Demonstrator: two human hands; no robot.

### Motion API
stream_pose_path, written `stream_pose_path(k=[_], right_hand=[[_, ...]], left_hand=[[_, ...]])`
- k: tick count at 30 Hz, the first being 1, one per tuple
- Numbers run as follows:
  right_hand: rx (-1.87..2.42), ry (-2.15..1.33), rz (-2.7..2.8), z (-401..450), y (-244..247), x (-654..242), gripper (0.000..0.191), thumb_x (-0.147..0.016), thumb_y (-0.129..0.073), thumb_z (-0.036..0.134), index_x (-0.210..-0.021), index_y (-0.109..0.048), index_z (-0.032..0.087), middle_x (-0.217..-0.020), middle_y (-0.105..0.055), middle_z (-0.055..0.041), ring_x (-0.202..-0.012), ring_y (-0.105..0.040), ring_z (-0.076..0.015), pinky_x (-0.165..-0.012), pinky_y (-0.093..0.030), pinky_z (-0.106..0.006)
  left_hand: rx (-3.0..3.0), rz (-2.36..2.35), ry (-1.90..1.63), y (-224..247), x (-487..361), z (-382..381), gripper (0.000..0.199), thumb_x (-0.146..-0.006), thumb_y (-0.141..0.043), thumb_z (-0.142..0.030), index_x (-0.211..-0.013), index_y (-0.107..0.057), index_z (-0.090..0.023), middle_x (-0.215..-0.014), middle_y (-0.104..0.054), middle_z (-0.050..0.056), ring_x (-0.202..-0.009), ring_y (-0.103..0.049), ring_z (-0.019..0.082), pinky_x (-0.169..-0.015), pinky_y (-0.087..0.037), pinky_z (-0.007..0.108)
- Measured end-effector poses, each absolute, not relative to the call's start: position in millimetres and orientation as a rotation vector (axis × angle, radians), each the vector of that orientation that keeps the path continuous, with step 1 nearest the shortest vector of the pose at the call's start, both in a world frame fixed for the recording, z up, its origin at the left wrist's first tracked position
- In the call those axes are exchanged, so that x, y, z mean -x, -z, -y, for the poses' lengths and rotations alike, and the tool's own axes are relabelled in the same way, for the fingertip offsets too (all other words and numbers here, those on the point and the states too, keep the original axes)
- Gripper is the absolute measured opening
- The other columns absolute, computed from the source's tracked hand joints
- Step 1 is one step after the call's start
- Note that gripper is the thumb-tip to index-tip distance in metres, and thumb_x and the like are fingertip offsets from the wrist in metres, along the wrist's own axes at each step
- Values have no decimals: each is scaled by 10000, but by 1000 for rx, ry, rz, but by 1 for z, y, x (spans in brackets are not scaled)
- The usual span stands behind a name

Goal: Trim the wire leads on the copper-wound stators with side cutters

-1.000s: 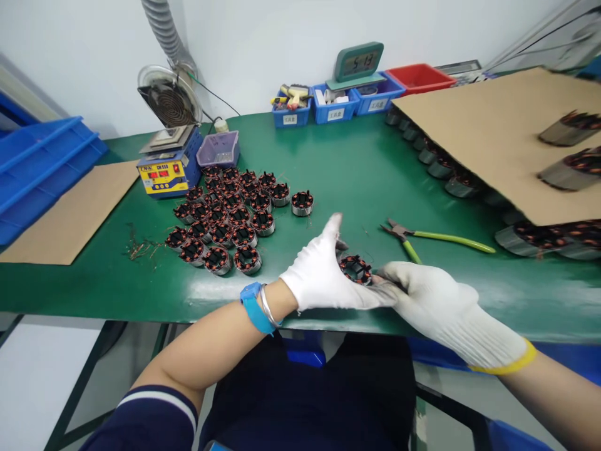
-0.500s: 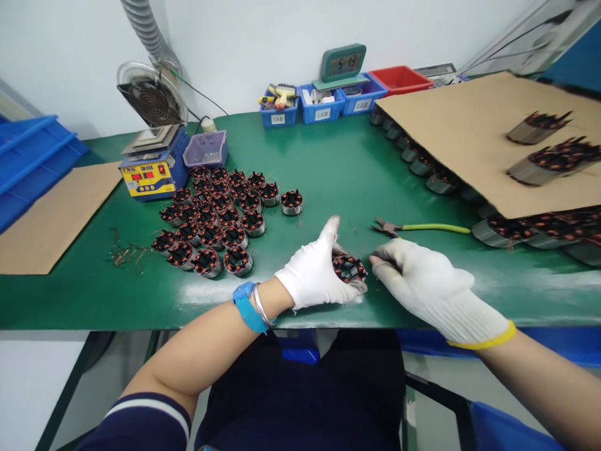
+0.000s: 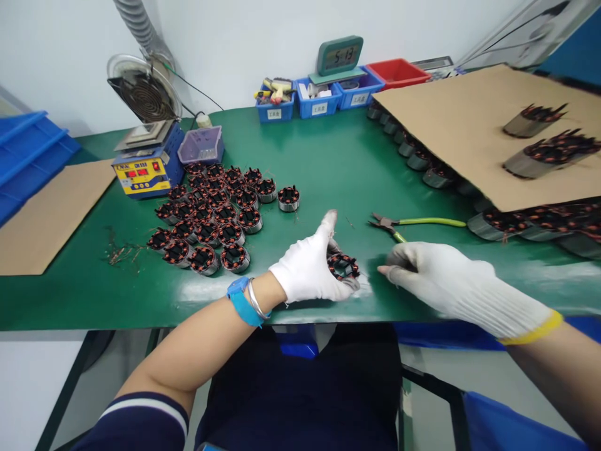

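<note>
My left hand (image 3: 312, 266), in a white glove, is wrapped round a motor stator (image 3: 343, 267) with copper windings, close above the green table. The thumb stretches out past the stator's far side. To the right of it, apart from the stator, my gloved right hand (image 3: 422, 275) has thumb and forefinger pressed together in a pinch. Whatever may be between those fingertips is too small to make out. Just beyond the right hand lie cutting pliers (image 3: 385, 222) with green handles, their jaws apart.
Several finished-looking stators (image 3: 225, 214) stand grouped at the left, near wire scraps (image 3: 123, 252). Behind them are a blue-yellow device (image 3: 143, 178) and a purple bin (image 3: 200, 149). Cardboard (image 3: 451, 119) covers more stators at the right. A clock (image 3: 340, 55) sits over blue bins (image 3: 320, 108).
My right hand has moved right, away from the stator, still pinched. My left hand keeps its hold on the stator. The whole view has shifted slightly.
</note>
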State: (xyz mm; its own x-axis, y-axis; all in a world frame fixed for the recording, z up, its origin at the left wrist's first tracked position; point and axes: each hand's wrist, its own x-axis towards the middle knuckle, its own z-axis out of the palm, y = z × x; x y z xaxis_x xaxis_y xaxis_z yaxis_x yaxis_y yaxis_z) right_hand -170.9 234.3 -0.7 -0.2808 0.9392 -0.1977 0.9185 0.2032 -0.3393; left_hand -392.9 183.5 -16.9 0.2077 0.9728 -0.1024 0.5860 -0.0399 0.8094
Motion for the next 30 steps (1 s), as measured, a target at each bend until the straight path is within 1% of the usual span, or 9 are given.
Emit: stream_pose_path(k=[2,5,8,12,15,21,24,27,30], right_hand=[[1925,-457,2375,-231,-5,168,290,-802,-598,515,-714,-689,255,-710,-709,-70,-624,-651,-272,-492,-406,-350],[1510,-292,2340,-223,-3,170,481,-849,-571,581,-1142,-703,223,-1168,-727,-149,-970,-707,-336,-740,-561,-440],[888,-76,2551,-219,10,176,800,-824,-606,664,-1404,-552,114,-1423,-577,-239,-1296,-553,-423,-1010,-498,-546],[714,35,2774,-221,23,182,395,-947,-522,493,-998,-700,145,-921,-727,-155,-913,-670,-340,-891,-512,-515],[687,-38,2834,-223,24,182,377,-1000,-436,377,-751,-646,187,-729,-678,-114,-680,-609,-256,-734,-509,-423],[661,-322,2656,-224,30,178,339,-989,-430,293,-744,-656,228,-765,-706,-72,-781,-667,-245,-1009,-487,-486],[710,-559,2586,-222,32,178,312,-962,-462,308,-745,-675,237,-792,-725,-65,-902,-700,-277,-1044,-472,-507],[835,-820,2496,-219,29,178,324,-933,-487,355,-692,-666,231,-797,-730,-69,-954,-701,-290,-931,-523,-451],[991,-1042,2385,-215,23,180,310,-891,-522,390,-674,-651,210,-784,-722,-60,-788,-675,-234,-707,-523,-345]], left_hand=[[-1738,-1493,-609,15,397,-183,1317,-632,-831,-458,-1653,-42,-199,-1218,-730,92,-1090,-710,324,-988,-542,454],[-1770,-1480,-529,10,401,-183,1349,-636,-841,-506,-1657,-9,-210,-1279,-708,99,-1164,-687,350,-1012,-532,469],[-1834,-1485,-430,8,402,-183,1339,-645,-853,-497,-1659,-27,-210,-1307,-697,111,-1194,-677,370,-989,-545,463],[-2003,-1484,-405,10,403,-184,1095,-680,-855,-467,-1604,-313,-237,-1317,-697,95,-1188,-682,342,-977,-560,424],[-2116,-1457,-424,13,404,-186,855,-658,-887,-468,-1416,-580,-217,-1309,-696,91,-1181,-678,310,-1013,-551,395],[-2152,-1497,-521,18,400,-182,751,-633,-895,-522,-1288,-671,-230,-1173,-714,71,-1080,-694,292,-978,-567,411],[-2139,-1376,-704,23,396,-179,659,-747,-809,-495,-1312,-645,-199,-1202,-705,86,-1088,-687,262,-991,-557,388],[-2138,-1300,-745,25,394,-178,518,-844,-696,-461,-1283,-648,-190,-1123,-711,79,-994,-695,234,-915,-570,380],[-2186,-1302,-706,24,393,-179,382,-823,-684,-437,-1118,-678,-193,-1060,-697,72,-937,-679,228,-870,-567,380]])
